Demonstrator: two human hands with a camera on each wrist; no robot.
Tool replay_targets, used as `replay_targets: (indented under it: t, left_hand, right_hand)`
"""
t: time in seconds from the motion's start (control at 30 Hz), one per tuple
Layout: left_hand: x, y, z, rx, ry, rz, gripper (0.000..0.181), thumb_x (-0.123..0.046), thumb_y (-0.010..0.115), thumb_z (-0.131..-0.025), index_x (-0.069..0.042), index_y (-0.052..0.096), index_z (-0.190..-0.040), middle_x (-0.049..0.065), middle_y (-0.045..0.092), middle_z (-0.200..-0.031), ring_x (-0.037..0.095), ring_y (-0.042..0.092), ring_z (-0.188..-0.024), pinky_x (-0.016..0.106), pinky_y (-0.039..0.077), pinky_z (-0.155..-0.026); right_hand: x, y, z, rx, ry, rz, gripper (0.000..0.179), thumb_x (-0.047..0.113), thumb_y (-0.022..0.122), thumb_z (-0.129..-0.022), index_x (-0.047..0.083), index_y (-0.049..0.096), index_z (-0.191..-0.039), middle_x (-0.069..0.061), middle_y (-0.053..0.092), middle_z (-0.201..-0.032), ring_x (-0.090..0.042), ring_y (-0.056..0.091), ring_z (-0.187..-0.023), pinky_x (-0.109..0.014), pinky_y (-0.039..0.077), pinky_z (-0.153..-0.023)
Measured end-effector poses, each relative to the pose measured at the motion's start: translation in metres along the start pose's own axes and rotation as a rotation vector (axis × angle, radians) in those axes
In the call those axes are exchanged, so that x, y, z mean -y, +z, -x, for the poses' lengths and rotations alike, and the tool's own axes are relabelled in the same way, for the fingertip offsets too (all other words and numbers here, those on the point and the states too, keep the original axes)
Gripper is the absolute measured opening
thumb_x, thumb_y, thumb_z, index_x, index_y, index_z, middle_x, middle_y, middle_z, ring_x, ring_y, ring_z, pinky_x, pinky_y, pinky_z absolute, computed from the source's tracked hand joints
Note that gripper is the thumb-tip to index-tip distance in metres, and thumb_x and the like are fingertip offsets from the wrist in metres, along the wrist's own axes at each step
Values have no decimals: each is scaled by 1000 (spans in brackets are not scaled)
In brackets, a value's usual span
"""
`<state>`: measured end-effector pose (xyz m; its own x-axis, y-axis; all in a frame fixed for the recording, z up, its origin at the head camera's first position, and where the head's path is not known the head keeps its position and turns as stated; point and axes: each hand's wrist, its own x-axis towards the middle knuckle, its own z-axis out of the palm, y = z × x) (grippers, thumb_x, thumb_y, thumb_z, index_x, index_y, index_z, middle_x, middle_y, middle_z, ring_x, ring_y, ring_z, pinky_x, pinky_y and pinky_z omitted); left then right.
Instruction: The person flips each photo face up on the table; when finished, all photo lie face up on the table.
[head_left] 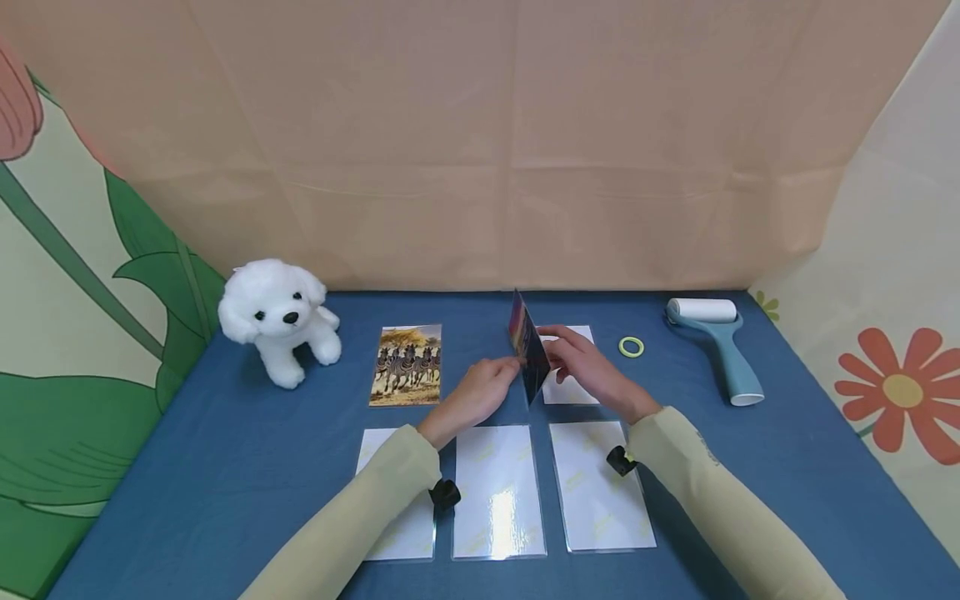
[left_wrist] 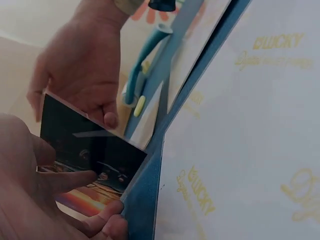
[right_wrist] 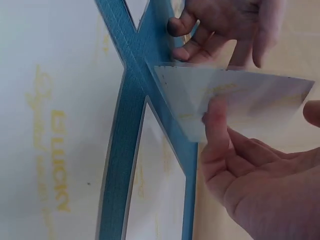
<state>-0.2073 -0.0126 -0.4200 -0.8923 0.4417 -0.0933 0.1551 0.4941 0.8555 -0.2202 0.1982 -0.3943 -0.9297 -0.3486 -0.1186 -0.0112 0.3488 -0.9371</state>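
Note:
A photo card (head_left: pixel 531 354) stands upright between both hands, above the middle of the back row. Its dark picture side, with an orange and purple strip, faces my left hand (head_left: pixel 480 390). In the left wrist view, one left finger lies across the picture face (left_wrist: pixel 105 160), and other fingers hold near its lower edge. My right hand (head_left: pixel 588 367) is on the white back (right_wrist: pixel 265 100), a fingertip touching it. In the right wrist view, the right thumb (right_wrist: pixel 312 113) is apart from the card. A zebra photo (head_left: pixel 406 367) lies picture up to the left.
White-backed cards (head_left: pixel 498 500) lie face down in the front row, another white card (head_left: pixel 570 392) behind my right hand. A yellow-green ring (head_left: pixel 631 347) and a blue-handled roller (head_left: pixel 716 342) are at right. A white plush dog (head_left: pixel 277 317) sits at left on the blue cloth (head_left: pixel 225 467).

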Motion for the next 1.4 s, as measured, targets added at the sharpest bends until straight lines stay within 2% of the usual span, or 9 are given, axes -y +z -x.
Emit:
replay_targets:
  t: [0.1, 0.2, 0.27, 0.37, 0.47, 0.83, 1.07, 1.3, 1.4]
  left_hand:
    - [-1, -1, 1, -6, -4, -18, 48, -35, 32, -111, -13, 51, -150, 14, 65, -118, 28, 56, -118, 46, 40, -102]
    - [-1, -2, 2, -20, 8, -20, 47, -35, 35, -111, -13, 52, -149, 12, 59, -88, 24, 53, -82, 42, 41, -82]
    - [0, -3, 2, -34, 3, -14, 47, -37, 37, -110, -15, 51, -150, 9, 62, -91, 23, 52, -76, 41, 42, -78]
    - [1, -5, 3, -71, -9, -3, 46, -40, 40, -109, -20, 52, -149, 7, 66, -121, 22, 62, -100, 44, 46, -89]
    - [2, -8, 4, -104, -39, 9, 45, -41, 43, -108, -22, 53, -148, 8, 61, -132, 27, 58, -119, 50, 46, -97]
    - [10, -21, 11, -215, -126, 23, 69, -31, 71, -95, -2, 43, -152, 5, 63, -124, 19, 59, -100, 39, 52, -85]
    - [14, -27, 15, -248, -108, -36, 80, -23, 83, -86, -3, 44, -152, 2, 59, -120, 22, 55, -106, 40, 50, -87]
    - [16, -31, 21, -281, -77, -46, 82, -17, 86, -82, -5, 44, -151, 1, 58, -119, 24, 55, -108, 43, 50, -87]
    - [15, -32, 24, -293, -72, -65, 83, -15, 86, -81, -7, 43, -152, 2, 59, -117, 25, 55, -108, 44, 50, -87]
  right_hand:
    - [0, 0, 2, -30, -15, -36, 47, 21, 37, -108, 2, 39, -151, -24, 65, -122, -30, 63, -95, -36, 54, -79]
    - [1, 1, 5, -61, -29, -44, 48, 19, 39, -107, 2, 38, -152, -25, 65, -122, -35, 65, -92, -42, 56, -81]
    - [2, 1, 6, -90, -48, -44, 47, 19, 40, -107, 4, 38, -152, -26, 65, -122, -35, 66, -91, -45, 56, -83]
    - [2, 1, 7, -126, -91, -55, 46, 16, 42, -106, 5, 40, -151, -25, 66, -121, -34, 68, -90, -48, 56, -83]
    - [1, 1, 7, -161, -128, -69, 44, 14, 43, -106, 7, 44, -149, -23, 67, -120, -30, 69, -88, -46, 57, -81]
    - [-2, 10, 8, -305, -154, -29, 36, 10, 56, -104, 8, 57, -140, -18, 68, -110, -30, 68, -78, -38, 59, -72]
    - [-3, 15, 11, -313, -137, 87, 38, 11, 60, -102, 10, 57, -141, -14, 66, -107, -30, 68, -77, -51, 57, -78]
    - [-4, 16, 14, -287, -113, 131, 42, 9, 63, -101, 11, 55, -142, -12, 64, -107, -39, 67, -84, -31, 53, -69]
    - [-4, 17, 14, -282, -94, 145, 45, 7, 64, -99, 11, 54, -143, -11, 63, -108, -36, 68, -88, -32, 54, -72]
